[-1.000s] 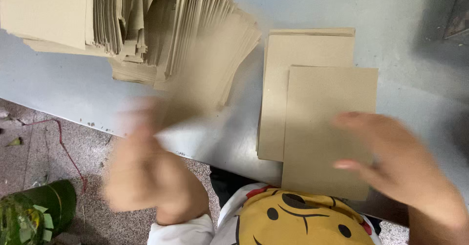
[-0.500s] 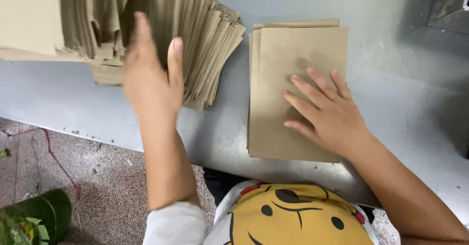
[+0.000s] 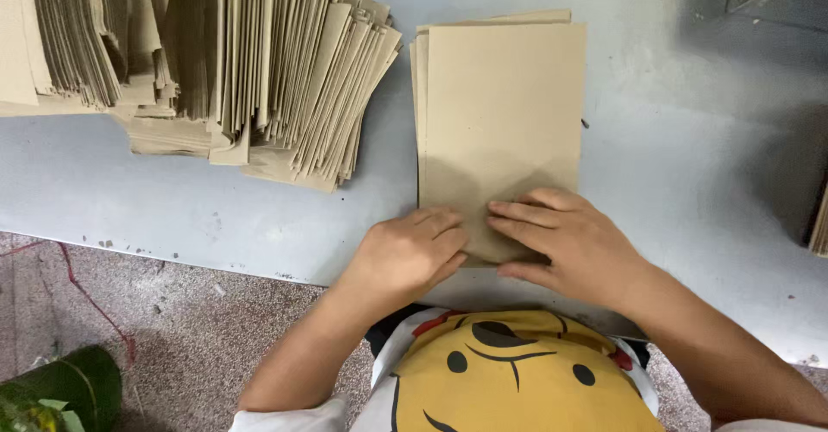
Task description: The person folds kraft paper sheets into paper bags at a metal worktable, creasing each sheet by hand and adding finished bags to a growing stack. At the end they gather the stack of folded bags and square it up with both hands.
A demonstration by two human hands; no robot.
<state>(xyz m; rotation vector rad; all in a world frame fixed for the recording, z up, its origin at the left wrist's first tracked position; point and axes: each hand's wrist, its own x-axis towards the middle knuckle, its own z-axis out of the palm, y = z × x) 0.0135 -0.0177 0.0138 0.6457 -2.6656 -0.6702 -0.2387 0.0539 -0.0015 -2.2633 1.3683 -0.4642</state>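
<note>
- Both hands are lying side by side on the near end of a small stack of brown paper sheets (image 3: 500, 113); the left hand (image 3: 412, 255) is resting flat with fingers loosely curled, gripping nothing; the right hand (image 3: 565, 247) is pressing down open, fingers spread and pointing left across the top sheet.
- Doing this well, by my judgement, is calling for even pressure from both palms, edges squared before pressing, fingertips kept clear of the sheet's lower edge.
- The stack is sitting on the grey table (image 3: 690, 182), right in front of the person; a big fanned pile of the same brown paper (image 3: 259, 78) is lying to the left, well apart from the hands.
- Half a second ago the left hand was reaching up to the fanned pile; it is now down beside the right, which has slid nearer the stack's bottom edge.
</note>
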